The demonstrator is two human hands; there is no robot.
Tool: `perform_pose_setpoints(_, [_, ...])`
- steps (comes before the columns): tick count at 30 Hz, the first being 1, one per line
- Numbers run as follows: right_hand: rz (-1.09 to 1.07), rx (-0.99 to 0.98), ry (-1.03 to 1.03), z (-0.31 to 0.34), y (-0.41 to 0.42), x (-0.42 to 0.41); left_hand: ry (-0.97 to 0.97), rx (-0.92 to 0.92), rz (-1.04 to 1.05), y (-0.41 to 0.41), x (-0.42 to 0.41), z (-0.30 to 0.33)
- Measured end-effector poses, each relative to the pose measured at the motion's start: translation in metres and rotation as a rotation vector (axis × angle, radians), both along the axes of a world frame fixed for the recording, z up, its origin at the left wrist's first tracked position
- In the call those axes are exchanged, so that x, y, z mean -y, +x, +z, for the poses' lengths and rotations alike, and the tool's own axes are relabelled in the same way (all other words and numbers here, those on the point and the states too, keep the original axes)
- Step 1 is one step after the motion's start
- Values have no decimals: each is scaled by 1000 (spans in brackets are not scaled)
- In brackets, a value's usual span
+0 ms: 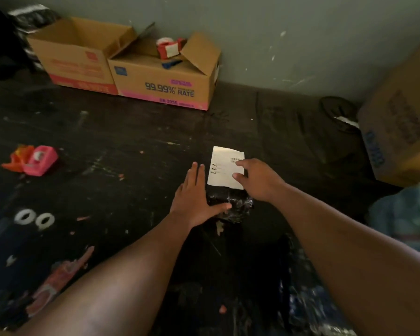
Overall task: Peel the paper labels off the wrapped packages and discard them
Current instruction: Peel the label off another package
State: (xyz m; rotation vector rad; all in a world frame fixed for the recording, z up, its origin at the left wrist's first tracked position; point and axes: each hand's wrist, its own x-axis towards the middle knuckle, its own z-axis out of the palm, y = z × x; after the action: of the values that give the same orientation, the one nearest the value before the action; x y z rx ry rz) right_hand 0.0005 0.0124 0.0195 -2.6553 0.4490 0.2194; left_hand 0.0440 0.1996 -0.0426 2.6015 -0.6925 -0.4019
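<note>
While the package point(230, 204) lies on the dark floor point(131, 146) at centre frame, it is pressed at its 9 o'clock side by the left hand point(194, 197), fingers straight and flat. Its white label point(224, 169) is pinched at the 3 o'clock edge by the right hand point(257, 179). Two cartons point(160, 78) are seen at 11 o'clock.
</note>
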Motion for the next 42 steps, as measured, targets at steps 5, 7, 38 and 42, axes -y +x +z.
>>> perform_pose_setpoints(5, [-25, -9, -63, -16, 42, 4, -89, -24, -61, 29, 12, -16])
perform_pose_setpoints(7, [-18, -38, -93, -21, 57, 4, -139, -56, -65, 34, 13, -24])
perform_pose_setpoints(38, [30, 46, -76, 24, 106, 5, -128, -81, -48, 39, 15, -33])
perform_pose_setpoints(42, [32, 88, -74, 51, 96, 5, -133, -96, -33, 38, 16, -31])
